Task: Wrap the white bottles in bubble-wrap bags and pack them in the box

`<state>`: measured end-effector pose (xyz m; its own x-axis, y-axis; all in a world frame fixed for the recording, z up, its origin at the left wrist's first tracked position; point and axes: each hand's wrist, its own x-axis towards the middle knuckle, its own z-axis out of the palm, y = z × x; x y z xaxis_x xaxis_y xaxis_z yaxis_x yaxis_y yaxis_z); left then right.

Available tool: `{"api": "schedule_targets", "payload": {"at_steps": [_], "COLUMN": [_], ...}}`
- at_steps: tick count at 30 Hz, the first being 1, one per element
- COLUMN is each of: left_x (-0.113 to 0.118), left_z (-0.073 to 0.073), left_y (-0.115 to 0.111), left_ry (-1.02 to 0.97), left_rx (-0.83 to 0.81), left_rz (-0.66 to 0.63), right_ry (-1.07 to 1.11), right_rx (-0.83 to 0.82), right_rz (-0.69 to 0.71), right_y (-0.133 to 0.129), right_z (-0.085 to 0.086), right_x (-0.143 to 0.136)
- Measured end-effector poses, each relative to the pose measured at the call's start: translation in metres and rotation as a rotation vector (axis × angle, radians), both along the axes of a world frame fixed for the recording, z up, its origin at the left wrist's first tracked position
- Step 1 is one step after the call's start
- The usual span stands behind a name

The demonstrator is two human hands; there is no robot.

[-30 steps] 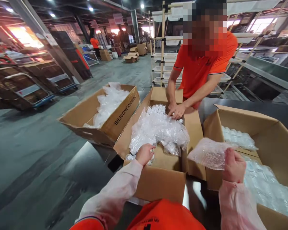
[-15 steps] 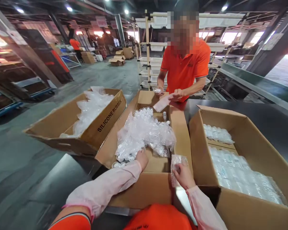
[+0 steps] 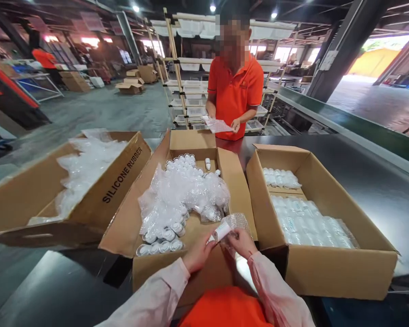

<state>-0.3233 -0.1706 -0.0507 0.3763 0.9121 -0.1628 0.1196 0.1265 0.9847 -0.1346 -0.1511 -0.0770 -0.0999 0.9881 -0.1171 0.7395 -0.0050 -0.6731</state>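
Observation:
My left hand grips a small white bottle by its near end, tilted up to the right. Its far end meets a clear bubble-wrap bag, which my right hand pinches; I cannot tell how far inside the bottle sits. Both hands are over the near edge of the middle cardboard box. Inside that box, several white bottles stand at the near left and more at the back. A heap of bubble-wrap bags covers the middle of them.
On the left, a box marked SILICONE RUBBER holds more clear bags. The right box contains rows of wrapped bottles. Across the dark table, a co-worker in orange holds a bubble-wrap bag. Shelving stands behind.
My left hand has come out of the middle box with a bottle and met the bag in my right hand. The view has swung right. The co-worker's hands have moved closer together.

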Motion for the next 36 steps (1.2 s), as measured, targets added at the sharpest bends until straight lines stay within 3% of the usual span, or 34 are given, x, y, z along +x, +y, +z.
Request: {"api": "schedule_targets", "payload": {"at_steps": [3, 5, 7, 11, 15, 20, 25, 29, 33, 36], "left_x": [0.008, 0.010, 0.012, 0.017, 0.019, 0.016, 0.020, 0.026, 0.027, 0.028], "left_z": [-0.008, -0.007, -0.002, 0.007, 0.014, 0.010, -0.009, -0.024, -0.025, -0.023], "left_y": [-0.005, -0.005, -0.001, 0.009, 0.011, 0.006, 0.006, -0.002, -0.005, 0.000], "left_ry": [0.166, 0.126, -0.066, -0.554, -0.916, -1.007, -0.978, -0.978, -0.906, -0.846], "left_rx": [0.149, 0.133, -0.064, -0.658, -0.794, -0.765, -0.793, -0.595, -0.493, -0.500], "left_rz": [0.080, 0.121, 0.162, 0.143, 0.246, 0.220, 0.311, 0.357, 0.281, 0.333], "right_ry": [0.039, 0.056, 0.082, 0.155, 0.215, 0.239, 0.234, 0.241, 0.253, 0.247], "right_rx": [0.056, 0.148, 0.290, 0.535, 0.647, 0.707, 0.717, 0.668, 0.653, 0.638], "right_rz": [-0.059, -0.083, -0.032, 0.107, 0.158, 0.180, 0.233, 0.213, 0.257, 0.309], "right_y": [-0.002, -0.008, -0.016, -0.032, -0.039, -0.042, -0.043, -0.043, -0.043, -0.042], "right_z": [0.004, 0.008, 0.013, 0.021, 0.027, 0.033, 0.033, 0.022, 0.013, 0.014], "right_x": [0.008, 0.008, 0.003, -0.013, -0.017, -0.017, -0.027, -0.031, -0.033, -0.037]}}
